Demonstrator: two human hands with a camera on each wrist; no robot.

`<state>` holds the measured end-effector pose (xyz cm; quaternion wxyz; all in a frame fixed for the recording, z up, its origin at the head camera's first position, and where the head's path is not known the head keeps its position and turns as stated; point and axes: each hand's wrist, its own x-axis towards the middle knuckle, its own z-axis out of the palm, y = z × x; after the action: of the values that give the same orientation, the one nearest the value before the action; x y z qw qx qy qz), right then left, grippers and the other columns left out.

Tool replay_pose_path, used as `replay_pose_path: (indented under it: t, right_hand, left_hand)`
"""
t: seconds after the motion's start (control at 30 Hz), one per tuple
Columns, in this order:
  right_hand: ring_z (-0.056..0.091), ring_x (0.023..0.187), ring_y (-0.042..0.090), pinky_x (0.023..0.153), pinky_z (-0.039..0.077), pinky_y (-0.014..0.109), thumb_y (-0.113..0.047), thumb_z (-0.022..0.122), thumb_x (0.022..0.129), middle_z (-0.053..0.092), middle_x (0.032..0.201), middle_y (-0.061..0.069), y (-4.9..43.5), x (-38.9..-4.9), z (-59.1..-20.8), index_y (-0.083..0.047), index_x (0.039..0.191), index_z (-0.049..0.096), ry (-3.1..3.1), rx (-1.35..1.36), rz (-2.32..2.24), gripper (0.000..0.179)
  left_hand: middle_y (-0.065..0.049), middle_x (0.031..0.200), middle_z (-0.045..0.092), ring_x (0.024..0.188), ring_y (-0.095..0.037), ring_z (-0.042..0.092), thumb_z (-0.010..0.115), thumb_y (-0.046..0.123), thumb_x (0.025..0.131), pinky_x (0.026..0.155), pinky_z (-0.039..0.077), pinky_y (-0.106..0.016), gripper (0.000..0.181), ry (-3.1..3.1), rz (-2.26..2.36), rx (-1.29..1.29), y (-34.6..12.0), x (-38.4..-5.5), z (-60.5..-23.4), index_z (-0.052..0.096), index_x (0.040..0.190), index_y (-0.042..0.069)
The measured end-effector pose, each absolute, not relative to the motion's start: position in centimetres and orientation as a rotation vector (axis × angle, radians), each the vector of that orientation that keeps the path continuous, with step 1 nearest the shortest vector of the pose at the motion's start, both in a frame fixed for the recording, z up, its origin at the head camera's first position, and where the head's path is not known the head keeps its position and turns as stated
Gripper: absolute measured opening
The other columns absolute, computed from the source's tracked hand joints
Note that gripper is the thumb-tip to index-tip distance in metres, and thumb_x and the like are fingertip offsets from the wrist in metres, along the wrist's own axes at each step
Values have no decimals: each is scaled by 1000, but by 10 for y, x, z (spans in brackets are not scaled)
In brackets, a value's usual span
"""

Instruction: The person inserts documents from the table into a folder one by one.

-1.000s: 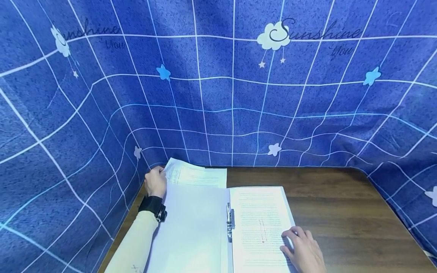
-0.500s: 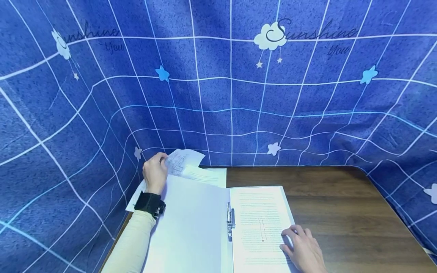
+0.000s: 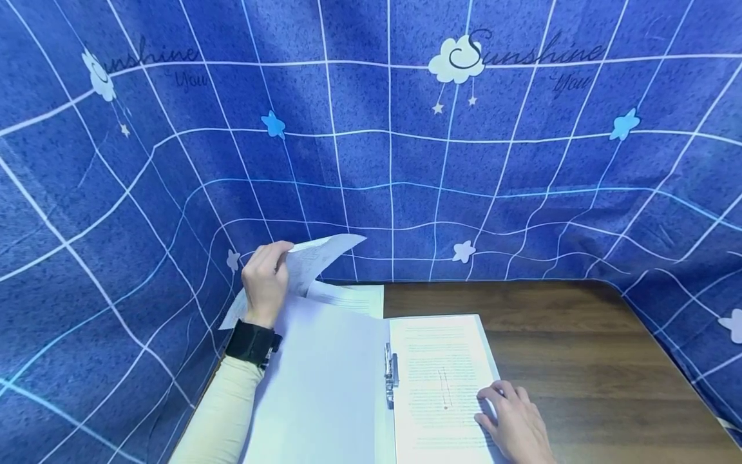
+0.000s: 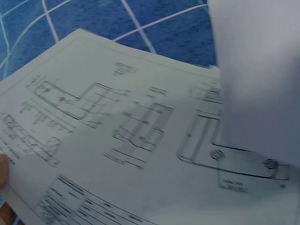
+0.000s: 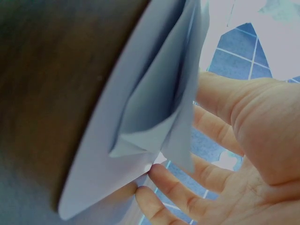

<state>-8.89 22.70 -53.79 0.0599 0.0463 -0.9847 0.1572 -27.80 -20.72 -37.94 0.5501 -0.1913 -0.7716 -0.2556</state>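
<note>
My left hand (image 3: 265, 283) pinches a drawing sheet (image 3: 315, 256) near the back left and holds it tilted up. Line drawings and a small table fill the sheet (image 4: 140, 140) in the left wrist view. An open white file folder (image 3: 330, 386) lies in front, with a metal clip (image 3: 390, 380) along its spine. Printed pages (image 3: 426, 354) with red marks lie on its right side. Fingers of my right hand (image 3: 518, 422) rest at their right edge. In the right wrist view those page corners (image 5: 150, 117) curl up from the folder cover (image 5: 96, 164), beside my loosely bent fingers.
More printed sheets (image 3: 353, 298) lie behind the folder's left cover, partly hidden by it. The wooden table (image 3: 580, 367) extends to the right. A blue patterned cloth (image 3: 371, 161) hangs along the back and sides.
My left hand has lifted the drawing sheet up from the sheets behind the folder, and its far corner now stands higher. The folder's left cover shifted slightly. The right hand has stayed in place.
</note>
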Motion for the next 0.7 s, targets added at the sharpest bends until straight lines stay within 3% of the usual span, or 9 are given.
replay_pose_path:
  t: [0.33,0.57,0.7]
  right_hand:
    - [59,104,40,80,50,59,-27,89,79,66,116,14,228,-89,-537,-18,104,76,-2971,144,494,29]
    - [60,104,40,79,51,59,-25,89,78,66,117,13,229,-89,-537,-19,104,76,-2926,192,514,30]
    - [60,105,40,79,51,58,-25,89,78,66,117,13,230,-89,-537,-19,104,76,-2936,203,526,30]
  left_hand:
    - [-10,98,79,83,-32,73,64,-12,93,78,56,-40,21,-1576,-771,-562,-167,-262,-347,80,96,0]
    - [-8,95,79,86,-24,76,71,-5,93,84,56,-24,14,-1614,-895,-507,-150,-254,-341,81,95,4]
    - [-7,88,79,69,-17,70,76,-1,90,68,50,-15,8,-1657,-1020,-401,-144,-249,-341,82,92,5]
